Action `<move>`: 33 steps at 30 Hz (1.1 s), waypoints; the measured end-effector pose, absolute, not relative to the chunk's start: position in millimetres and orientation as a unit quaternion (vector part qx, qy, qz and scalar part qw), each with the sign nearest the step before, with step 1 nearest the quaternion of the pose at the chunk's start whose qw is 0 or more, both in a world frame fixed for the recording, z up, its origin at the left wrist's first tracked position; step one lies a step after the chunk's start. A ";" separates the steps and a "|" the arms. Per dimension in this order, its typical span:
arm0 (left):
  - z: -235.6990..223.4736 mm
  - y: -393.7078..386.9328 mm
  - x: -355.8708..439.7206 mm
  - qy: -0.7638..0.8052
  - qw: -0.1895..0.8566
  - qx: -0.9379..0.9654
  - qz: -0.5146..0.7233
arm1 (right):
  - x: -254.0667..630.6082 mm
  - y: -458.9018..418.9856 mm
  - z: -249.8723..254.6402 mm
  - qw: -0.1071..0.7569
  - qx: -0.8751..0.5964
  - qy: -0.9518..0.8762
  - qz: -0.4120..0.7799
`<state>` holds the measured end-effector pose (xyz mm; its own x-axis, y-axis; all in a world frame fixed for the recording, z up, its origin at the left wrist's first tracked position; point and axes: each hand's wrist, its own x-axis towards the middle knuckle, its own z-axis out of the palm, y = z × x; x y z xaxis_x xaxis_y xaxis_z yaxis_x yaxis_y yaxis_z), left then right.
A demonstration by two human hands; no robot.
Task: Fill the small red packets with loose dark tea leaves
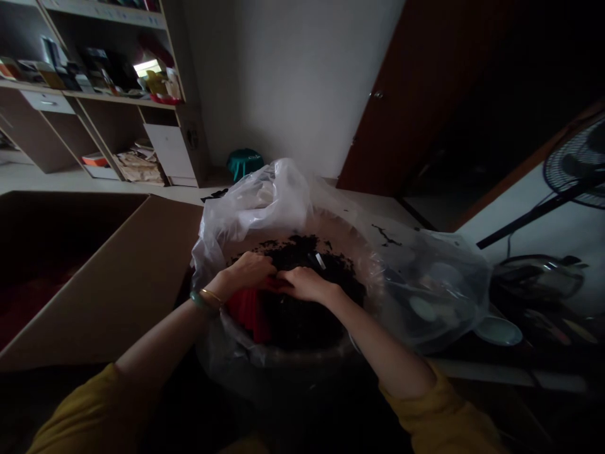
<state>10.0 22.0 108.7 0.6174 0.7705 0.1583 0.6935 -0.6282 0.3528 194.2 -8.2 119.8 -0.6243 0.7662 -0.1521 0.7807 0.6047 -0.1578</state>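
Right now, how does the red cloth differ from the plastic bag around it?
Colour: the red cloth is deep red and looks opaque; the plastic bag is whitish and see-through.
Size: the cloth shows as a small patch, while the bag spreads much wider.
Handling: the left hand and right hand meet at the cloth; neither grips the bag.
Both look creased.

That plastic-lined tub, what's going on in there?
Someone in yellow sleeves is reaching into the plastic-lined tub with both hands. The left hand and right hand meet at a red cloth, though their exact grip is too dark to make out. The cloth lies along the tub's left side, beside loose dark scraps with a small white piece among them. A cardboard box stands to the left.
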 end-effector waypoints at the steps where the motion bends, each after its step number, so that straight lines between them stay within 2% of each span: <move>1: 111.2 21.3 10.4 0.412 0.117 0.893 0.138 | 194.2 -7.9 118.8 0.033 0.427 0.899 -0.093; 6: 126.7 14.9 8.9 0.401 0.047 0.913 0.060 | 193.7 -8.9 115.9 0.035 0.423 0.904 -0.047; 9: 129.5 13.4 5.2 0.391 0.047 0.918 0.048 | 192.9 -10.7 117.3 0.028 0.430 0.901 -0.045; 11: 127.6 12.9 2.1 0.377 0.075 0.920 0.081 | 193.3 -11.5 120.1 0.001 0.441 0.896 -0.044; 15: 118.8 8.1 -3.1 0.354 0.148 0.892 0.239 | 196.9 -11.3 130.2 -0.078 0.455 0.886 -0.052; 20: 101.4 0.8 -4.5 0.368 0.194 0.836 0.359 | 200.0 -7.2 143.1 -0.082 0.452 0.887 -0.057; 28: 71.7 5.4 -2.0 0.390 0.312 0.782 0.372 | 196.6 -10.9 144.3 -0.084 0.445 0.888 -0.078; 33: 63.3 4.0 4.7 0.393 0.395 0.741 0.375 | 192.8 -15.0 138.7 -0.116 0.435 0.887 -0.103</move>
<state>4.7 4.0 63.3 0.4103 0.8785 0.2449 0.2854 -0.3787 0.8804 192.8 -15.0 138.7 -0.5945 0.7958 0.1153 0.7480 0.5999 -0.2840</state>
